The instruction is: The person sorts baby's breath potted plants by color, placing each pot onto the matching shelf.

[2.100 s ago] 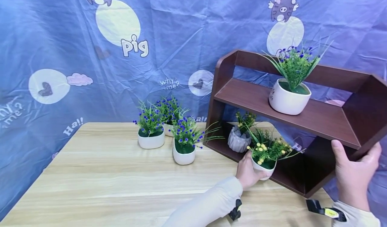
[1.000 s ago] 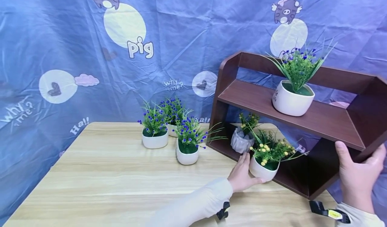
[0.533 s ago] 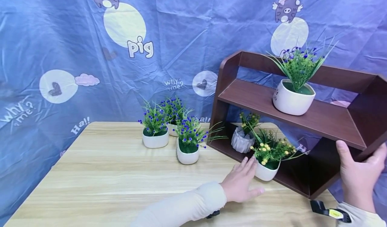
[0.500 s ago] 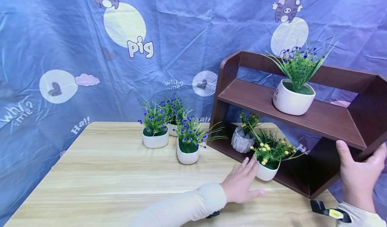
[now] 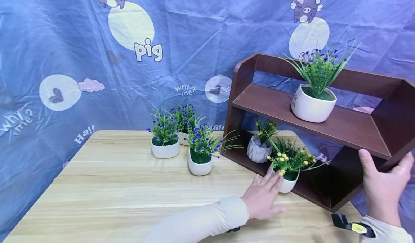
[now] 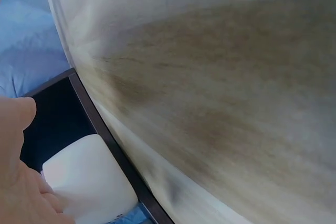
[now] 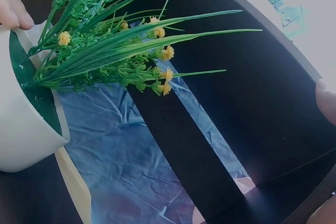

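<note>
A dark brown two-tier shelf (image 5: 353, 129) stands angled on the right. My right hand (image 5: 384, 189) grips its right side panel, thumb on the front edge beneath the upper board. On the lower board sits a white pot (image 5: 288, 186) of yellow flowers and long grass blades, near the front edge. Straight fingers of my left hand (image 5: 263, 199) lie against this pot's left side, thumb held away from it. The left wrist view shows that hand (image 6: 21, 182) beside the white pot (image 6: 92, 179). In the right wrist view, yellow flowers (image 7: 167, 74) spread inside the shelf.
A grey ribbed pot (image 5: 258, 151) with yellow flowers stands at the lower board's left. A white pot (image 5: 313, 106) with purple flowers and grass is on the upper board. Left of the shelf, several white pots (image 5: 165, 150) with blue-purple flowers share the wooden table (image 5: 113, 185). Blue printed cloth (image 5: 181, 30) hangs behind.
My left hand has loosened from around the yellow-flower pot, thumb coming off its front, and its straightened fingers now lie along the pot's left side. The right hand keeps its grip on the shelf.
</note>
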A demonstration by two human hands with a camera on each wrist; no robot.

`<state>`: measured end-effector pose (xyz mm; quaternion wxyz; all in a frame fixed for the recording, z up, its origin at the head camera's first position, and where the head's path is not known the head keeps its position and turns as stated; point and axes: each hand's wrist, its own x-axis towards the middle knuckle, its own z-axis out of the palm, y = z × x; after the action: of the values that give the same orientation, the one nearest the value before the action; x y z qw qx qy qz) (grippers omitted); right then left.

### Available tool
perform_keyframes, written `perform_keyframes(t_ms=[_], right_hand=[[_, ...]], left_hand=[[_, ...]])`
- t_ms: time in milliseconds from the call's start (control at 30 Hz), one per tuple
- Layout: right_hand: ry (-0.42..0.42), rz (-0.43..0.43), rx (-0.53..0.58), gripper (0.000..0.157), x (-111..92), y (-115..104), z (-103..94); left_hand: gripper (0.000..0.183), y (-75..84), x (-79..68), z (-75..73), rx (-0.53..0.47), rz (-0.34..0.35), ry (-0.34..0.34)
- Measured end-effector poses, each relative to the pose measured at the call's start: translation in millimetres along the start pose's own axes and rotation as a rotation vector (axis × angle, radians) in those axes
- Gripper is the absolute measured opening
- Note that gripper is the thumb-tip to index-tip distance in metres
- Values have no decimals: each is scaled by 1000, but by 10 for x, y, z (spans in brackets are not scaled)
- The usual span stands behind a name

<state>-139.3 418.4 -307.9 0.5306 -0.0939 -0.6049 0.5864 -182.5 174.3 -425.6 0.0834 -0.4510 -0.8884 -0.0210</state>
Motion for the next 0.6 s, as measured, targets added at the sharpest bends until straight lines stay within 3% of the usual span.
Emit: perform_keyframes(t_ms=[400,600], right_hand=[[6,-1,66,69,-11,-10,30],[7,-7,90,69,-22,-3,24]], left_hand=[[80,-22,171,72,46,75,72],[81,12,313,96,82,84,57]])
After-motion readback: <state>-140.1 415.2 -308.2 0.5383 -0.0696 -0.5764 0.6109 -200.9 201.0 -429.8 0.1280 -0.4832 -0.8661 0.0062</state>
